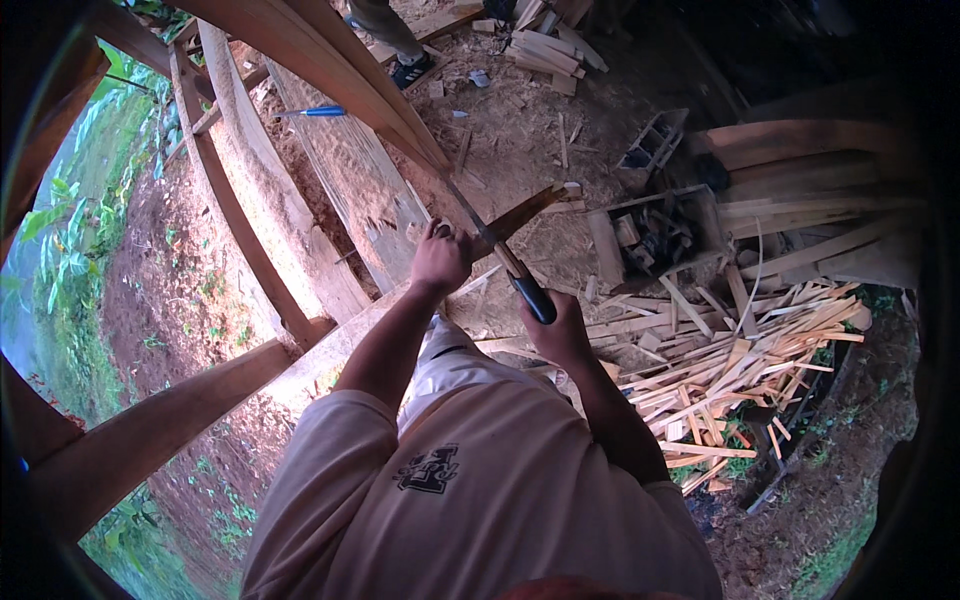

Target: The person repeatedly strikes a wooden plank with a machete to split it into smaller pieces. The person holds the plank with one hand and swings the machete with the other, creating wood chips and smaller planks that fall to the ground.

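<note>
My right hand point(565, 335) is closed round the black handle point(536, 300) of a long, narrow-bladed tool. Its grey blade point(468, 208) points away from me, up and to the left; whether it is a machete or a saw I cannot tell. My left hand point(441, 258), fingers curled, grips the near end of a short brown piece of wood point(530, 211). That piece crosses the blade, its far end pointing right. Part of it is hidden by the hand and the tool.
A blue-handled tool point(322, 111) lies on a wide plank point(335, 165) ahead left. Long timber beams point(330, 60) rise close by. To the right are a wooden box point(608, 250) of dark items and a heap of wood strips point(700, 400). Another person's shoe point(410, 72) is at the far side.
</note>
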Demonstrator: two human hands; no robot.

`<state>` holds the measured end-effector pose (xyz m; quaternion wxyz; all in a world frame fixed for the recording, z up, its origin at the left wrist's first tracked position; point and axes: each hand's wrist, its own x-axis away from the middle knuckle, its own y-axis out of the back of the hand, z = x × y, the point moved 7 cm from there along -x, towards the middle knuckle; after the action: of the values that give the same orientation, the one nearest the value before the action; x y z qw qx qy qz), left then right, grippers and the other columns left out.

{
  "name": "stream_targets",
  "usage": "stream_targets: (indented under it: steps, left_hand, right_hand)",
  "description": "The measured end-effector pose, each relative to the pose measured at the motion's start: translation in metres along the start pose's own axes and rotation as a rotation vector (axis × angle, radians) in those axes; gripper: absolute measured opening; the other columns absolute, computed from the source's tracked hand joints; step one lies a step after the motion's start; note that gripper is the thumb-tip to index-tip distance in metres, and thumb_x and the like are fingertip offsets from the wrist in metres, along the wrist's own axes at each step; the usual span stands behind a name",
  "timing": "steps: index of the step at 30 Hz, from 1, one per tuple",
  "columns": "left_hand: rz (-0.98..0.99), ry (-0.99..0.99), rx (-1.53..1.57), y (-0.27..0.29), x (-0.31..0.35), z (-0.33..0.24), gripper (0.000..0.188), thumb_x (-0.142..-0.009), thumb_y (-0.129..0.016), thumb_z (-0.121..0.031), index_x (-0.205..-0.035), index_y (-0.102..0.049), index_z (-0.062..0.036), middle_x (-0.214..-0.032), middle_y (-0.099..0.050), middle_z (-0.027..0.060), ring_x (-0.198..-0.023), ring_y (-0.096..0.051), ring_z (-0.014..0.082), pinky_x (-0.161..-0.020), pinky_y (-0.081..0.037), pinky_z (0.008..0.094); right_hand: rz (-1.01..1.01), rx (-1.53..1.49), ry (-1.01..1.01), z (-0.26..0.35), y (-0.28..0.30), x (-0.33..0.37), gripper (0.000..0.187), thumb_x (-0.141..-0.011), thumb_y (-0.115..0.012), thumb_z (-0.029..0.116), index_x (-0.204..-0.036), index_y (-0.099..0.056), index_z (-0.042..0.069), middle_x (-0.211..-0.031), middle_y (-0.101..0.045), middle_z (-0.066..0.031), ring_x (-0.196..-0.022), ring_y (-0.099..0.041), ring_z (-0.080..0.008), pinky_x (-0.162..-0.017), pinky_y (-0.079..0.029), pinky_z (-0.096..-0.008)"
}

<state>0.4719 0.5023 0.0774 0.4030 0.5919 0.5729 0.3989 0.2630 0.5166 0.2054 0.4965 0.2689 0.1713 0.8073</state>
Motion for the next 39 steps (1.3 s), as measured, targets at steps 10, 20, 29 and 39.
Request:
stream_targets:
  steps: [10,20,29,39]
  left_hand:
    - [0.033,0.044,0.009,-0.001,-0.003,0.003,0.022,-0.097,-0.054,-0.023,-0.098,-0.068,-0.0054,-0.091,-0.074,0.0181,-0.107,-0.067,0.0304,-0.121,-0.029,0.0459]
    - [0.012,-0.001,0.066,0.000,-0.001,0.003,0.021,-0.093,-0.055,-0.021,-0.097,-0.067,-0.0037,-0.089,-0.074,0.0194,-0.105,-0.068,0.0328,-0.119,-0.031,0.0482]
    - [0.000,0.031,0.045,-0.008,-0.003,0.006,0.021,-0.094,-0.054,-0.022,-0.095,-0.069,-0.0065,-0.089,-0.074,0.0174,-0.102,-0.068,0.0309,-0.121,-0.030,0.0473]
    - [0.072,0.034,0.006,0.000,-0.002,0.002,0.021,-0.095,-0.055,-0.021,-0.098,-0.068,-0.0045,-0.094,-0.074,0.0186,-0.106,-0.068,0.0326,-0.119,-0.032,0.0490]
  right_hand:
    - [0.112,0.051,-0.148,0.034,0.081,0.112,0.028,-0.089,-0.075,0.024,-0.080,-0.064,0.001,-0.065,-0.061,-0.0146,-0.061,-0.062,-0.0296,-0.060,-0.047,-0.0418]
    - [0.054,0.077,-0.064,0.010,0.024,0.047,0.029,-0.089,-0.075,0.022,-0.077,-0.062,-0.001,-0.066,-0.062,-0.0226,-0.066,-0.066,-0.0432,-0.060,-0.049,-0.0464]
    - [0.044,0.092,-0.098,0.024,0.018,0.032,0.031,-0.090,-0.075,0.025,-0.080,-0.064,-0.002,-0.067,-0.064,-0.0217,-0.064,-0.068,-0.0378,-0.059,-0.048,-0.0453]
    - [0.179,0.094,-0.251,0.075,0.096,0.120,0.031,-0.090,-0.073,0.025,-0.080,-0.064,-0.002,-0.065,-0.063,-0.0202,-0.061,-0.067,-0.0335,-0.058,-0.048,-0.0422]
